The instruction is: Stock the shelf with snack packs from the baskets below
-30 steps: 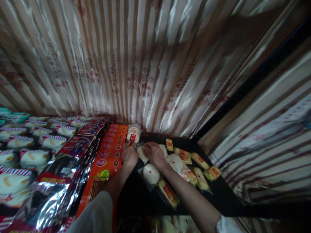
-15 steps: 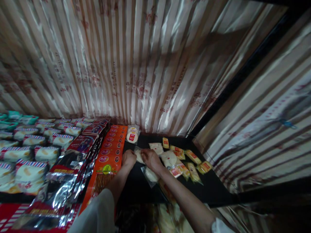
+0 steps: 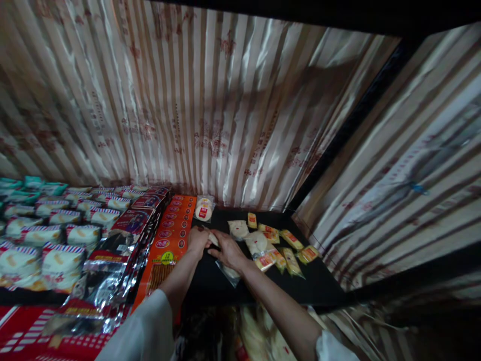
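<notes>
Between my two hands is a small clear-wrapped packet of pale round food [image 3: 213, 239], tilted and mostly covered by fingers. My left hand [image 3: 197, 241] grips its left side, close to the orange snack pack [image 3: 172, 220]. On the other side, the fingers of my right hand [image 3: 227, 250] are closed on it too. Partly under my right wrist lies another clear-wrapped pale packet [image 3: 230, 273]. Behind my hands, a packet of white discs with a red label [image 3: 204, 208] leans near the curtain. Right of my hands lie pale round packets [image 3: 238, 229] and several yellow packets [image 3: 291, 239].
A black shelf [image 3: 319, 281] carries the goods. Shiny dark pouches [image 3: 108, 271] and rows of white striped snack bags [image 3: 63, 260] fill its left part. A striped curtain [image 3: 225, 125] closes off the back. A red basket [image 3: 75, 346] and more packets [image 3: 259, 336] sit below.
The packet has tilted up between my hands, and my left hand now covers more of it. My right hand has shifted slightly left and down. The camera view has moved a little.
</notes>
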A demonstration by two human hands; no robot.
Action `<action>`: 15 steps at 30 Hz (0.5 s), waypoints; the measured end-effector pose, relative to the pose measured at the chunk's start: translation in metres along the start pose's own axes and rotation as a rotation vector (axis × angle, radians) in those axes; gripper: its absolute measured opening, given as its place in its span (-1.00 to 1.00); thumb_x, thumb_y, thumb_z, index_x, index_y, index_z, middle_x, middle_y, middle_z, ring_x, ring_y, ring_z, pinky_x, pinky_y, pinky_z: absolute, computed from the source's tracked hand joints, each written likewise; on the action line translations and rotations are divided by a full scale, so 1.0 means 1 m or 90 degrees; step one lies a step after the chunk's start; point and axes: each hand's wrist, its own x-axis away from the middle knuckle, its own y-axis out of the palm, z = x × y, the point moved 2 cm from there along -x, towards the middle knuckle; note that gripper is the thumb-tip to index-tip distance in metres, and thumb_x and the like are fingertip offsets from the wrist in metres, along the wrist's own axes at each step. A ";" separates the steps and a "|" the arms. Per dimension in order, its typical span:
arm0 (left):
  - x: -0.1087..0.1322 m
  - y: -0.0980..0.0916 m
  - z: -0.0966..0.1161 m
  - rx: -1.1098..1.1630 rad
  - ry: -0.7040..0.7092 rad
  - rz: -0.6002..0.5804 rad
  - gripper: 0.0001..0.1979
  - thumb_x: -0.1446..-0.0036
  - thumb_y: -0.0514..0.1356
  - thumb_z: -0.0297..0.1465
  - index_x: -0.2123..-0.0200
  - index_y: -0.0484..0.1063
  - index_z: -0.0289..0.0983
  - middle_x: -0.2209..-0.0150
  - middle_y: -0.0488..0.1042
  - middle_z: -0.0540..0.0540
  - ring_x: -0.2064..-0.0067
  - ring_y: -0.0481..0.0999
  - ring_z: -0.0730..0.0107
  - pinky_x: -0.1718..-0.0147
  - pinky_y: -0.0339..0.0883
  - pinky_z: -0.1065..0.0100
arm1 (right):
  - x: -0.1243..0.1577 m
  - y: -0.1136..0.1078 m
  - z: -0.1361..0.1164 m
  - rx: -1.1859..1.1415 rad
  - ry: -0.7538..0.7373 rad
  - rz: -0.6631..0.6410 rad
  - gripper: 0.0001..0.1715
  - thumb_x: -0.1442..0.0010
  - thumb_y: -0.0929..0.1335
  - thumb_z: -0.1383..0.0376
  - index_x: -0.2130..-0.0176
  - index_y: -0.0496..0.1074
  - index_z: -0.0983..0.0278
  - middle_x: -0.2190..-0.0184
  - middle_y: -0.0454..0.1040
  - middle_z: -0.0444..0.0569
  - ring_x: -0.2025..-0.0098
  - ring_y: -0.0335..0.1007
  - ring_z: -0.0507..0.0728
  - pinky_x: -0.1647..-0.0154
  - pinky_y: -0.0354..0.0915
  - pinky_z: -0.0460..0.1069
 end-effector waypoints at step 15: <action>0.008 -0.023 0.004 -0.029 0.051 0.039 -0.77 -0.08 0.08 -0.33 0.26 0.45 -0.30 0.33 0.56 -0.11 0.36 0.54 0.41 0.48 0.33 0.48 | -0.017 0.002 0.016 -0.410 0.308 0.208 -0.69 -0.07 0.29 0.22 0.18 0.41 0.30 0.33 0.53 -0.06 0.27 0.44 0.12 0.25 0.36 -0.01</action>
